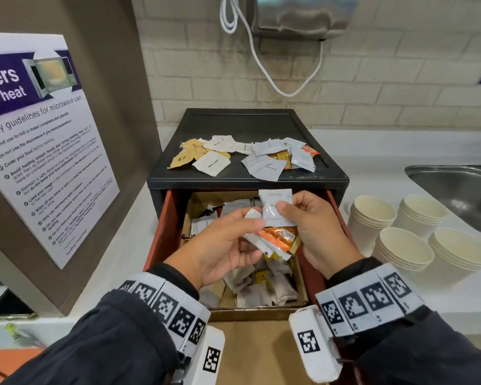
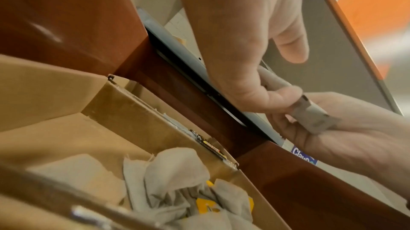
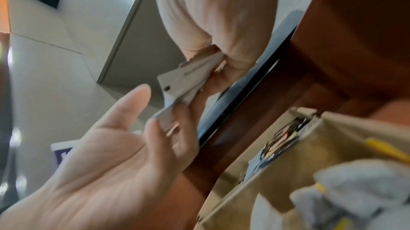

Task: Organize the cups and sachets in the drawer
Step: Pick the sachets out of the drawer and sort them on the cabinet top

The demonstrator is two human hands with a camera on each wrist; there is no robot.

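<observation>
Both hands hover over the open red-brown drawer (image 1: 161,232). My left hand (image 1: 253,232) holds a small bundle of sachets (image 1: 278,240), white and orange ones, thumb on top and fingers beneath. My right hand (image 1: 289,209) pinches a white sachet (image 1: 275,204) at the top of that bundle. The right wrist view shows the bundle of sachets (image 3: 188,82) between both hands. A cardboard box (image 1: 300,284) in the drawer holds several loose sachets and tea bags (image 1: 264,290). Paper cup stacks (image 1: 403,251) stand on the counter to the right.
On the black cabinet top (image 1: 247,120) lie groups of brown sachets (image 1: 189,154), white sugar sachets (image 1: 214,162), white creamer sachets (image 1: 264,165) and orange ones (image 1: 308,151). A steel sink (image 1: 456,190) is at the far right. A microwave poster (image 1: 39,134) stands at the left.
</observation>
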